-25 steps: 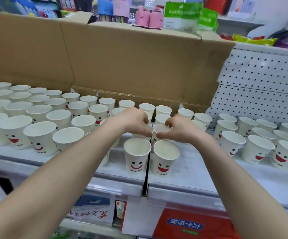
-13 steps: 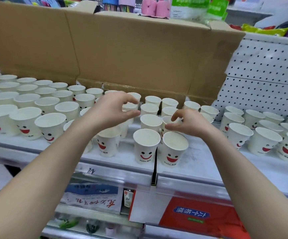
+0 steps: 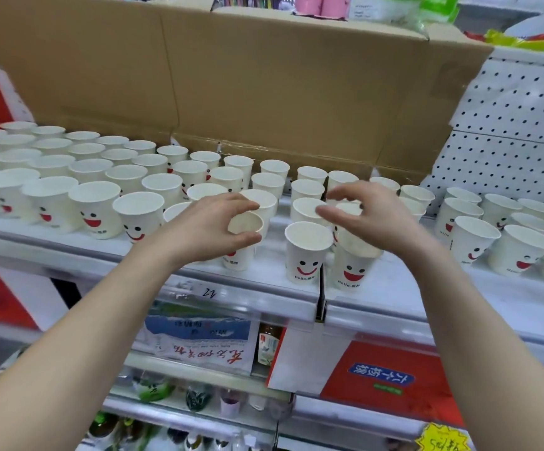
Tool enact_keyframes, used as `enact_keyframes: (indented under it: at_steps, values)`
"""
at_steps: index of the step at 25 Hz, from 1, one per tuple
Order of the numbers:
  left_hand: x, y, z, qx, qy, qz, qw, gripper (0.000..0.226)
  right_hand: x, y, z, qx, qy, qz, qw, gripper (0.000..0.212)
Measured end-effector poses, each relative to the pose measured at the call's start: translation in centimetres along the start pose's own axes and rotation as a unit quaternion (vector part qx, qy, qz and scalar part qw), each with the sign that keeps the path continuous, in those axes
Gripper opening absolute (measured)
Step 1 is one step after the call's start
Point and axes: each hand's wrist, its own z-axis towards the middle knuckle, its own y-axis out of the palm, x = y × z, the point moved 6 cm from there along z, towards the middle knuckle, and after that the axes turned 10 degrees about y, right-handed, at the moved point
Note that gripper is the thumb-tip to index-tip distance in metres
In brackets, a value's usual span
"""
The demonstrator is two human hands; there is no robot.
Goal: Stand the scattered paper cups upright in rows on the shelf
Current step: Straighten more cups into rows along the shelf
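Our left hand (image 3: 205, 229) gripped one paper cup (image 3: 245, 224) near the front edge of the shelf (image 3: 394, 289), fingers (image 3: 238, 203) curled round its rim. Our right hand (image 3: 373, 219) hovered over neighbouring cups (image 3: 307, 208), fingers loose, holding nothing. We judged a careless set-down could topple the crowded neighbours or tip the cup off the edge.

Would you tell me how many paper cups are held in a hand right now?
1. The left hand grips a cup near the shelf front; the right hand hovers open above standing cups, though its palm may hide contact.
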Motion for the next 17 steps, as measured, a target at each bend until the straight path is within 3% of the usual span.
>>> enact_keyframes:
  at_steps: [4, 12, 17]
  values:
    - [0.3, 0.2, -0.4, -0.004, 0.011, 0.012, 1.000, 0.053, -2.6, 3.1, -2.2, -0.069, -0.031, -0.077, 0.994, 0.071]
    - [0.0, 0.8, 0.6, -0.003, 0.007, 0.040, 0.999, 0.074, -3.8, 3.8, -2.4, -0.015, -0.030, -0.150, 0.988, 0.068]
    - [-0.1, -0.3, 0.2, 0.011, 0.006, 0.028, 1.000, 0.076, -4.1, 3.2, -2.6, -0.017, -0.024, -0.143, 0.989, 0.072]
